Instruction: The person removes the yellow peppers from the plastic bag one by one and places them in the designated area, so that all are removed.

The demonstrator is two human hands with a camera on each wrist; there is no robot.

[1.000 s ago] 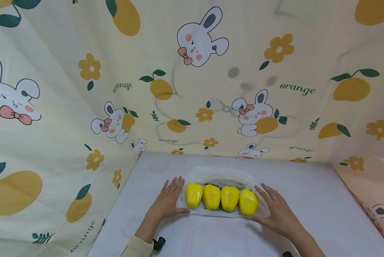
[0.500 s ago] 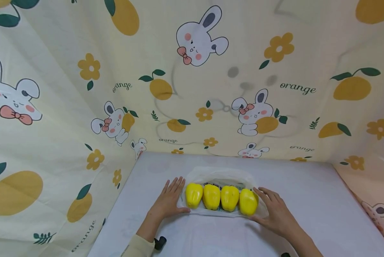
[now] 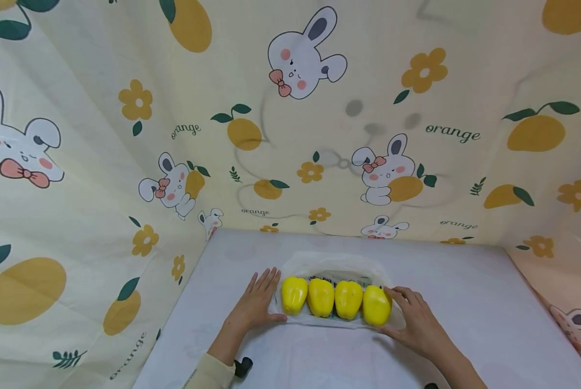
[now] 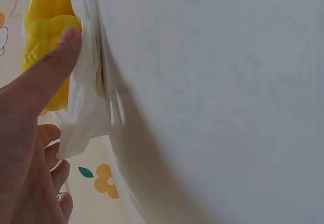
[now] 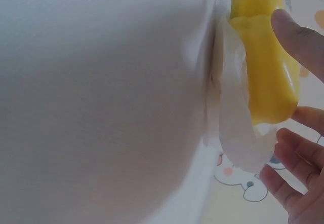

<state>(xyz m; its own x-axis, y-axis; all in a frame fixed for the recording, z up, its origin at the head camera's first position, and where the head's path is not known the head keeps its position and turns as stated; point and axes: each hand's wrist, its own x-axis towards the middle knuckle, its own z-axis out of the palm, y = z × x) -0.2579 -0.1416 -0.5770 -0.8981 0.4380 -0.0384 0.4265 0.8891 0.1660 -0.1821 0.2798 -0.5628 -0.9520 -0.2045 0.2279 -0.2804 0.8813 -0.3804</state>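
Observation:
Several yellow bell peppers stand in a row on a crumpled white plastic bag [image 3: 339, 263]. My left hand [image 3: 255, 303] lies beside the leftmost pepper [image 3: 294, 295], fingers straight and spread, thumb stretched along the bag's near edge. In the left wrist view, its thumb [image 4: 55, 62] overlaps that pepper; whether it touches is unclear. At the other end, my right hand [image 3: 418, 324] is spread around the rightmost pepper [image 3: 376, 306], its index fingertip and thumb close to the pepper's sides. The right wrist view shows the right hand's other fingers [image 5: 298, 163] loosely bent and apart from it.
A pale table [image 3: 319, 356] lies under the bag. Behind and to both sides hangs a cream cloth [image 3: 280, 162] printed with rabbits, oranges and flowers. A small black object [image 3: 243, 367] is by my left wrist.
My right hand has moved slightly left, its fingers bending in closer to the rightmost pepper. The left hand and the row of peppers have stayed put.

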